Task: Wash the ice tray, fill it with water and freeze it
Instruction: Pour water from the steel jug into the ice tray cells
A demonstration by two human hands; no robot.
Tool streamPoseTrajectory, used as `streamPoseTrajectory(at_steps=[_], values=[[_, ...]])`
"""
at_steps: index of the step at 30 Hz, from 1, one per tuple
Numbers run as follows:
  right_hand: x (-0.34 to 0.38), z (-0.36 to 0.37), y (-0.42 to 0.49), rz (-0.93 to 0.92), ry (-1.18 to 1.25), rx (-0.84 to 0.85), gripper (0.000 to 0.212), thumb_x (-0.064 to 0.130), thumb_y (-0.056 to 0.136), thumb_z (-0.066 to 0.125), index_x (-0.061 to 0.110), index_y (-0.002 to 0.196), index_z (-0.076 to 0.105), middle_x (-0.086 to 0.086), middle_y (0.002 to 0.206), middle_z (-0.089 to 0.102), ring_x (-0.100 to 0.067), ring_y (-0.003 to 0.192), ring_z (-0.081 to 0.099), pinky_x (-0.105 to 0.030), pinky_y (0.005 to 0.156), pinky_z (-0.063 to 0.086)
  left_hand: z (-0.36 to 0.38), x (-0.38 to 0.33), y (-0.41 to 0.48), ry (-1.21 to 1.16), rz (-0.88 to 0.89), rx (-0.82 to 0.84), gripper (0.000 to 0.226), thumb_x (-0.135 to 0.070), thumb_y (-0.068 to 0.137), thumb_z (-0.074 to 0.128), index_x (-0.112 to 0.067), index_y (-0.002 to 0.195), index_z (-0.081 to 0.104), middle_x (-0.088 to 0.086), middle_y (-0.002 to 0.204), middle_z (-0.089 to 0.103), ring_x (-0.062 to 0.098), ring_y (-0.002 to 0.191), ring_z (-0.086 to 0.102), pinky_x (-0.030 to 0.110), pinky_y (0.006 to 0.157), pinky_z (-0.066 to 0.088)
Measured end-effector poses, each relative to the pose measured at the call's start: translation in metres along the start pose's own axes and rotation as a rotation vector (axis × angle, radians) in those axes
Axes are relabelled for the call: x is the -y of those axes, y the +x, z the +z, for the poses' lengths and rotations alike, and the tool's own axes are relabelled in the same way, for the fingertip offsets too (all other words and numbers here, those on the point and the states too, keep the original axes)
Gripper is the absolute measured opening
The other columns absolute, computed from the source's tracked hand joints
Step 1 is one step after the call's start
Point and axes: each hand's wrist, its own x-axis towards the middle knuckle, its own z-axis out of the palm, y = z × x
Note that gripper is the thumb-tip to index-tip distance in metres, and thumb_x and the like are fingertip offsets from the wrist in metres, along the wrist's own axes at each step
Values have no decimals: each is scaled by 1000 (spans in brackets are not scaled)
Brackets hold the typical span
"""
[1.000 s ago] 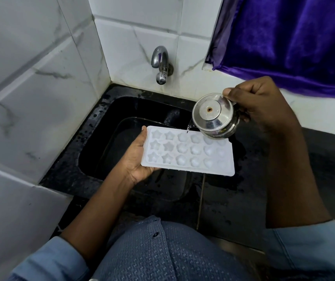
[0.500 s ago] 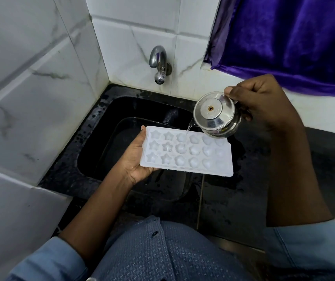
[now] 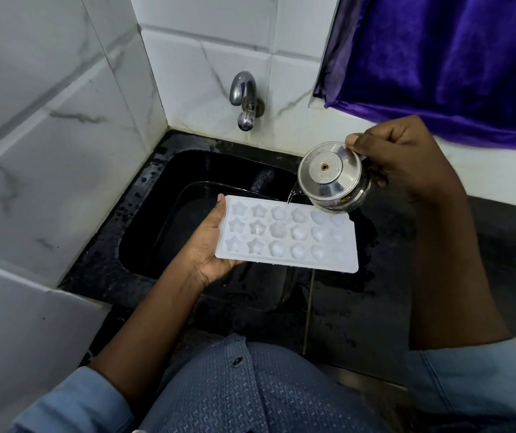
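Resting on left hand [image 3: 209, 245], ice tray [image 3: 288, 237] extends rightward.

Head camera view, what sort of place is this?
Probably a home kitchen's washing corner: a black stone sink, a chrome wall tap on white marble-look tiles, and a white plastic ice tray being filled from a small steel pot.

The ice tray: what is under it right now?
The left hand holds the white ice tray over the black sink. Its fingers beneath the tray are hidden, and so is the sink floor directly below.
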Motion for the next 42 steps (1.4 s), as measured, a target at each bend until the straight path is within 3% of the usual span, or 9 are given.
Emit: streamPoseTrajectory(at_steps=[5, 14, 28, 37, 42], values=[[-3, -4, -3, 8, 1, -22, 54, 20, 102, 68, -18, 68, 51, -27, 55, 41, -29, 48, 33, -31, 49, 32, -2, -3, 1, -2, 1, 0, 78, -74, 101, 38, -13, 144, 62, 17, 141, 68, 37, 131, 65, 60, 113, 46], [-16, -18, -10, 25, 1, -50, 55, 25, 101, 69, -19, 72, 54, -25, 56, 42, -31, 49, 36, -32, 50, 34, -2, -9, -2, -10, 34, -7, 73, -70, 104, 34, -14, 138, 66, 16, 135, 71, 34, 119, 72, 52, 93, 63], [-17, -22, -10, 17, -16, -47, 56, 24, 102, 68, -19, 70, 53, -29, 56, 44, -31, 49, 37, -29, 49, 36, 2, -7, 2, -13, 15, 15, 75, -71, 103, 35, -12, 140, 64, 16, 137, 70, 34, 120, 72, 51, 89, 64], [-18, -22, -9, 7, 8, -53, 56, 25, 102, 68, -20, 72, 54, -32, 58, 46, -49, 51, 33, -29, 49, 35, 3, -7, 4, -9, 2, 27, 75, -71, 103, 35, -13, 143, 62, 16, 139, 69, 35, 123, 70, 53, 93, 62], [-20, -24, -9, 12, -1, -50, 57, 27, 102, 68, -20, 73, 54, -33, 59, 46, -50, 53, 35, -31, 49, 34, 7, -8, 3, -15, 4, 11, 73, -70, 103, 35, -13, 134, 68, 16, 133, 72, 33, 114, 75, 50, 83, 65]])
